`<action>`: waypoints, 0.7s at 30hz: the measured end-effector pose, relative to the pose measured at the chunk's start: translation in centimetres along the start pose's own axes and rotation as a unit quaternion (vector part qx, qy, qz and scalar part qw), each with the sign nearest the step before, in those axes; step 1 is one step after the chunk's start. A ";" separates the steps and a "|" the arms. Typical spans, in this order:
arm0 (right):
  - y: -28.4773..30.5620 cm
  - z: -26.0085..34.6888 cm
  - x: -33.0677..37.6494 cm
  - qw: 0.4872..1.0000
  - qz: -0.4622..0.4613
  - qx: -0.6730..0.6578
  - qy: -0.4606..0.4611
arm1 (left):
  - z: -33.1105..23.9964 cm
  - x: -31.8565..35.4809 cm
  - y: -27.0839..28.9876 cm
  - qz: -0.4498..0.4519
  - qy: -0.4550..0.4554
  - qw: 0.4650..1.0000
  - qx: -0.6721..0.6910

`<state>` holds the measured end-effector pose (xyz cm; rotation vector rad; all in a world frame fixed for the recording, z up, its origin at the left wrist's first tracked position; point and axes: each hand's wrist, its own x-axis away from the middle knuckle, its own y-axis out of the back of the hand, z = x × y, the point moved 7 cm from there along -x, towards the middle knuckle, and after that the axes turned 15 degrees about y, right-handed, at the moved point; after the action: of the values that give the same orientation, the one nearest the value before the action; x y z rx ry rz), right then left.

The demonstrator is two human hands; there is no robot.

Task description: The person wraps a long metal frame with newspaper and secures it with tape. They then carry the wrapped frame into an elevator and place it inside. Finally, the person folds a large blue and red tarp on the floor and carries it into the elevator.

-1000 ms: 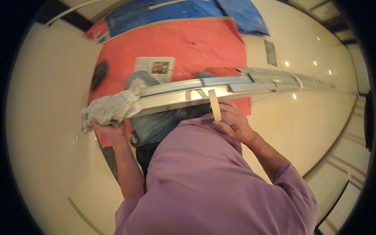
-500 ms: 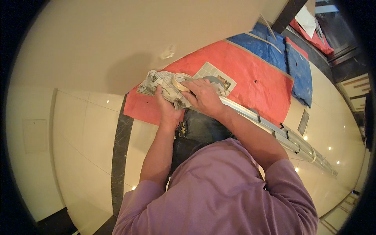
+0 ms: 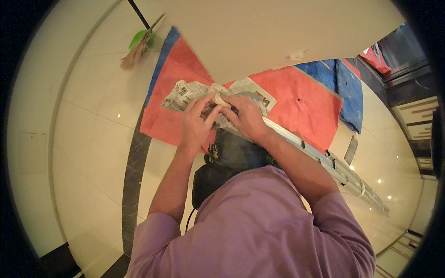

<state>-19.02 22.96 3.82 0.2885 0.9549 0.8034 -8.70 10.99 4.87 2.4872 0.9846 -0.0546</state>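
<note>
A cream roll of tape (image 3: pixel 219 96), seemingly masking tape, is held in front of me over crumpled newspaper (image 3: pixel 178 98). My left hand (image 3: pixel 196 121) closes on the roll's near left side, thumb and fingers drawn together. From the right, my right hand (image 3: pixel 246 116) grips the same roll, its thumb close to the left one. What the fingertips do at the tape's edge is too small to make out. Another newspaper sheet (image 3: pixel 252 88) lies flat just beyond my right hand, on the red sheet (image 3: pixel 296 104).
A beige wall or panel (image 3: pixel 278 34) rises just ahead. Bundled long metal channels (image 3: pixel 324 160) run along my right side. Blue sheeting (image 3: pixel 350 97) lies farther right. At the far left are a broom (image 3: pixel 135 54) and a green dustpan (image 3: pixel 149 38). The floor is pale glossy tile (image 3: pixel 92 153).
My left hand has moved from under the newspaper up to the tape roll. The roll has turned between my hands. My view has shifted, bringing the broom in.
</note>
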 end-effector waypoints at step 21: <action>-1.2 -7.8 -0.6 0.945 0.007 -0.178 -0.275 | 2.1 1.0 -0.3 -0.033 -0.161 0.985 -0.062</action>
<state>-24.99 20.80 -0.94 0.1866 0.2746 0.8325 -7.89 10.90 2.66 2.2416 0.9011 -0.3911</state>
